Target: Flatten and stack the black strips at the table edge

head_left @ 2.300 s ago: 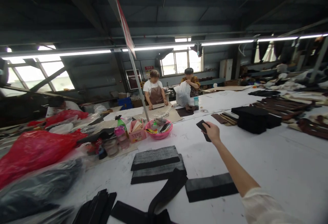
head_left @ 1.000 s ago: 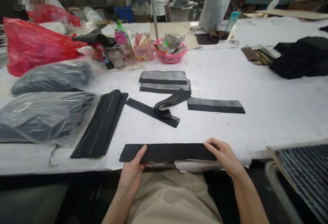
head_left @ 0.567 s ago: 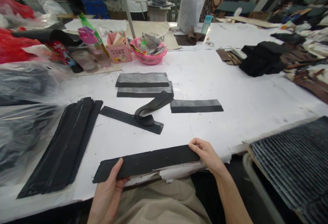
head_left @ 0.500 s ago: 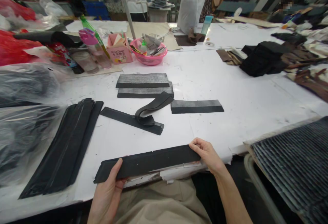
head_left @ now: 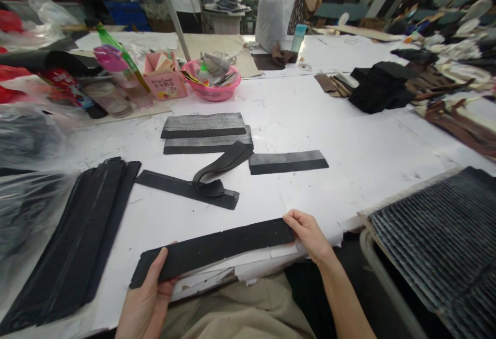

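A long black strip (head_left: pixel 225 246), fabric or leather by its look, is stretched between my two hands over the table's front edge. My left hand (head_left: pixel 153 282) is closed on its left end, thumb on top and fingers underneath. At the right end, my right hand (head_left: pixel 306 228) pinches the upper corner. Beyond it on the table lie a folded-over black strip (head_left: pixel 188 189) with a curled piece (head_left: pixel 225 163) on it. Grey-and-black strips (head_left: pixel 205 124) lie overlapped behind, and a single grey-and-black strip (head_left: pixel 289 162) lies to their right.
A stack of long black strips (head_left: pixel 77 241) lies at left beside clear plastic (head_left: pixel 23 199). A pink basin (head_left: pixel 215 91) and pink box (head_left: pixel 165 78) stand farther back. Ribbed dark pieces (head_left: pixel 437 241) lie at right. Two people stand across the white table (head_left: pixel 368 153).
The view has shifted slightly, so the table's contents appear farther left. Both hands keep hold of the black strip, which stays stretched between them.
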A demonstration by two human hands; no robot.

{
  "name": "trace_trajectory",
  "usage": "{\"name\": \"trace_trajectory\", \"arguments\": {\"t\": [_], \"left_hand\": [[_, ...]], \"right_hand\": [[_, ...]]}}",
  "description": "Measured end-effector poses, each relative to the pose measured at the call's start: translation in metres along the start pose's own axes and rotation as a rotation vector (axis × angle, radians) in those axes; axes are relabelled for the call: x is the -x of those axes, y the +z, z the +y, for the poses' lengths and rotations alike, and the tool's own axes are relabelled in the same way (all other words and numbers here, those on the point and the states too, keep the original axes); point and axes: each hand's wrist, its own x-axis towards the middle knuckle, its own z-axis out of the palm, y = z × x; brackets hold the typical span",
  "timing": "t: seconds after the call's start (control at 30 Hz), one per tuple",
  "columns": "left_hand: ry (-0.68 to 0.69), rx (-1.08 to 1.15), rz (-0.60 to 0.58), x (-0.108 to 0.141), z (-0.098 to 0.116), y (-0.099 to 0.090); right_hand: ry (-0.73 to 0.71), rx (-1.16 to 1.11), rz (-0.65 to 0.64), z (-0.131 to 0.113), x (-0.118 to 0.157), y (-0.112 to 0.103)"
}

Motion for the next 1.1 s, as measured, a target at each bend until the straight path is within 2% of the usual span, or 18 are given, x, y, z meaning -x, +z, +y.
{"name": "trace_trajectory", "arguments": {"t": [0.17,0.5,0.67,0.8,0.9,1.0,1.1], "left_hand": [[0.045,0.014,0.04,-0.001,0.0,0.003],[0.092,0.076,-0.046,-0.014,-0.008,-0.006],[0.073,0.085,-0.059,-0.016,-0.009,-0.007],[0.058,0.087,-0.055,-0.016,-0.008,-0.007],[0.013,0.082,-0.1,-0.014,-0.007,-0.007],[0.017,0.1,-0.168,-0.015,-0.009,-0.007],[0.016,0.105,-0.175,-0.017,-0.011,-0.008]], "right_hand": [[-0.019,0.037,0.017,0.005,-0.002,-0.002],[-0.022,0.03,0.011,0.008,-0.003,-0.001],[-0.005,0.059,0.017,0.004,-0.004,0.0],[-0.059,0.177,0.035,0.002,-0.002,-0.004],[-0.104,0.328,0.08,0.005,-0.002,-0.013],[-0.084,0.433,0.105,0.012,-0.007,-0.026],[-0.06,0.532,0.098,0.021,-0.014,-0.036]]}}
